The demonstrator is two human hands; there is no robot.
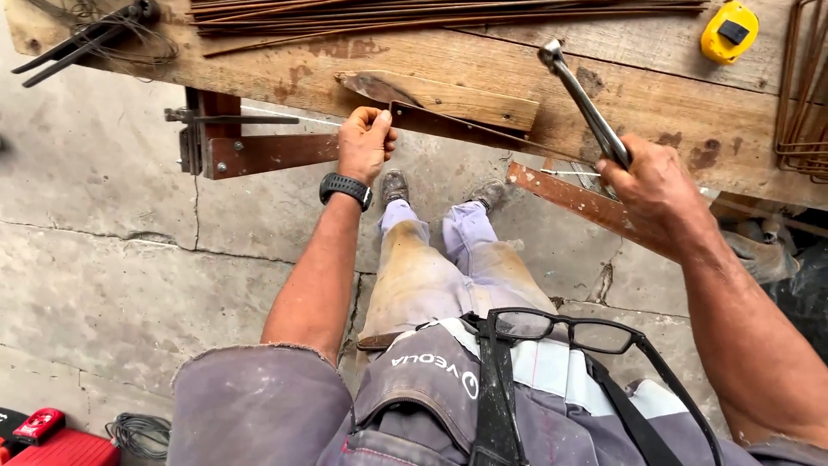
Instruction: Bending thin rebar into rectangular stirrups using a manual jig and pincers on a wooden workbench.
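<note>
My left hand, with a black watch on the wrist, grips the near end of a thin steel rod at the front edge of a rough wooden workbench. The rod runs right along a rusty angle bracket. My right hand is closed around the handle of a shiny metal bending tool, whose head rests on the bench top. A wooden block lies on the bench just above the rod.
A bundle of rusty rods lies along the bench's far side, a yellow tape measure at the right, bent stirrups at the far right, pincers with wire at the left. Concrete floor, red case and wire coil below.
</note>
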